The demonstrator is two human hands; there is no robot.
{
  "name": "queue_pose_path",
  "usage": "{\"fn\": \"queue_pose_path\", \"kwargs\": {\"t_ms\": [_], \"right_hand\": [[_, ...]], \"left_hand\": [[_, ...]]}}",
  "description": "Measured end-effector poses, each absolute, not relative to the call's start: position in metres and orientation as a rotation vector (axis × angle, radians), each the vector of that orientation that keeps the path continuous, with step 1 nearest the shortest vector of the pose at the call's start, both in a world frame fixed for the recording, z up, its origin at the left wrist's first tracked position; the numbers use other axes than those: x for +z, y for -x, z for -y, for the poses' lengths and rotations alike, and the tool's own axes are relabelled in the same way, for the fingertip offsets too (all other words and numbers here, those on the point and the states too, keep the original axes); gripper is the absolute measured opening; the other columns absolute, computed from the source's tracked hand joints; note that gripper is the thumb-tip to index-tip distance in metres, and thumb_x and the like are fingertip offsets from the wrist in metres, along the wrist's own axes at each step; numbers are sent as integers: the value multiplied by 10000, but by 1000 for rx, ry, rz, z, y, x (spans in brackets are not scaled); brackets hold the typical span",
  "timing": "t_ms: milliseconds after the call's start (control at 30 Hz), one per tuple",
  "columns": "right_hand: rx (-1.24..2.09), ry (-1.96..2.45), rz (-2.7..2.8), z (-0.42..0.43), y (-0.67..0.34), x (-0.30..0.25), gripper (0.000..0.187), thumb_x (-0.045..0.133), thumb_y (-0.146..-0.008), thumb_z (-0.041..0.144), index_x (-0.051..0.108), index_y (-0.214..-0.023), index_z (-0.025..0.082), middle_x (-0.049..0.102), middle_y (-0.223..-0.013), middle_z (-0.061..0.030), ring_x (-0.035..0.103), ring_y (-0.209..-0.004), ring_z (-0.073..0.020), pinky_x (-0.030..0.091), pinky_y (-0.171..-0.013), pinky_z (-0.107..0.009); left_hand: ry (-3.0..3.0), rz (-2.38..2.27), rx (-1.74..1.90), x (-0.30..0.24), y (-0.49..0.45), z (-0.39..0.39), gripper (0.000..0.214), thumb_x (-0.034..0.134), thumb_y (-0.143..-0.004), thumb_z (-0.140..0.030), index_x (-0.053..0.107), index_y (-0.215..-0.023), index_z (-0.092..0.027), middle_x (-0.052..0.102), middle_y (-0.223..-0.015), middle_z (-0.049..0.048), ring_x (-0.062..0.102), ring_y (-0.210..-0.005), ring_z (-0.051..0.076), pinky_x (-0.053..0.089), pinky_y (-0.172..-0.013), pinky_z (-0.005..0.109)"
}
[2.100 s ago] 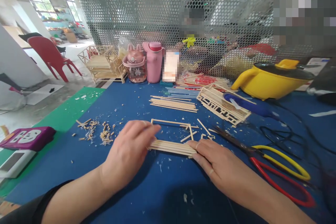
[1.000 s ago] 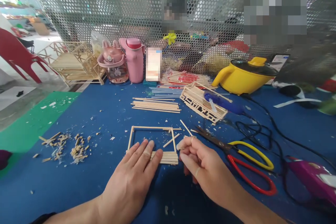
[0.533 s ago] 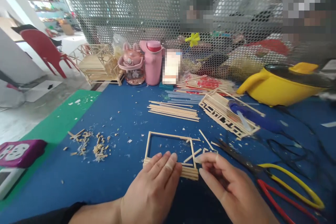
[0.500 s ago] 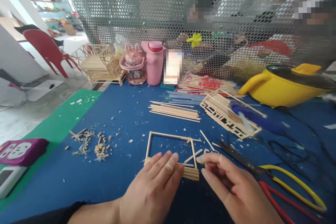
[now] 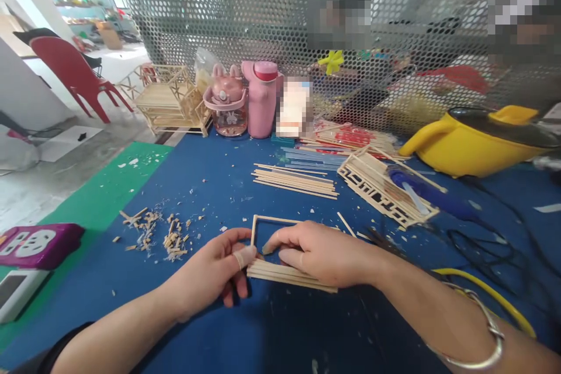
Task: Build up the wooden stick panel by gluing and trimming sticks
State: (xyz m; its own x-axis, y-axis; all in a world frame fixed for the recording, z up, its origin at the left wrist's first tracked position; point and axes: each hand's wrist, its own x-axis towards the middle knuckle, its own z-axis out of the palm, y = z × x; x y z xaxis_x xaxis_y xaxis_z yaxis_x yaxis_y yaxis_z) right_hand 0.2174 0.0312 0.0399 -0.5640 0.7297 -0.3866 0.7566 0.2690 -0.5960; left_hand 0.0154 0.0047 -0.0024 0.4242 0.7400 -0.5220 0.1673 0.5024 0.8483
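Note:
A small rectangular frame of thin wooden sticks [image 5: 255,234] lies on the blue table, with several sticks laid side by side along its near edge. My left hand [image 5: 214,272] is closed around the frame's left near corner, thumb on top and fingers outside. Reaching across the frame from the right, my right hand [image 5: 313,251] has its fingers bent inside that same corner, close to my left thumb. Whatever lies between these fingertips is too small or hidden to name. My right hand and wrist cover the frame's right side.
Wood scraps [image 5: 173,236] lie to the left. Loose sticks [image 5: 295,181] lie beyond the frame. To the right are a stick panel [image 5: 372,190], a blue glue gun [image 5: 432,198], scissors [image 5: 499,298] and a yellow pot [image 5: 473,146]. A pink bottle [image 5: 262,99] stands behind.
My left hand has moved from lying flat on the near sticks to the frame's left corner. My right hand has crossed leftward over the frame to that corner.

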Motion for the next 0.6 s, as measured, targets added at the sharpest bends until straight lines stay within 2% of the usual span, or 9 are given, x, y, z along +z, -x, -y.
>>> {"fn": "queue_pose_path", "kwargs": {"t_ms": [67,133,300,500,600], "right_hand": [[-1211,-1411,-2433,-35,-216,39,308,463,-834,243,705,-1017,293,728,-976,13,647,-822,-175,459,-692,-259],[-1242,-1353,-2400,-38,-214,39,317,458,-821,225,710,-1003,287,724,-971,11,637,-834,-173,446,-699,-254],[-1384,-1254,-2323,-43,-209,39,280,457,-790,189,705,-911,238,716,-876,10,613,-772,-157,423,-659,-238],[-1456,-1354,-2278,-42,-207,32,180,505,-766,198,681,-803,200,679,-767,10,570,-687,-130,403,-605,-222],[-1498,-1481,-2278,-43,-208,35,161,491,-811,234,637,-856,183,657,-776,8,526,-638,-101,392,-567,-203]], "left_hand": [[-969,-1049,466,-2,-14,-3,622,679,-746,-447,429,-1231,-149,570,-683,-36,549,-506,89,415,-419,180],[-946,-1018,489,-3,-13,-3,670,732,-706,-408,421,-1242,-155,563,-729,-40,574,-553,89,444,-463,187],[-924,-992,514,-7,-12,-3,648,719,-729,-388,418,-1249,-142,556,-705,-52,535,-537,67,447,-480,188],[-914,-1022,527,-7,-14,-2,622,723,-732,-394,450,-1216,-116,565,-664,-52,534,-517,62,450,-478,177],[-922,-1030,496,-6,-14,-4,585,723,-739,-401,489,-1192,-114,563,-626,-57,536,-499,52,444,-476,155]]}}
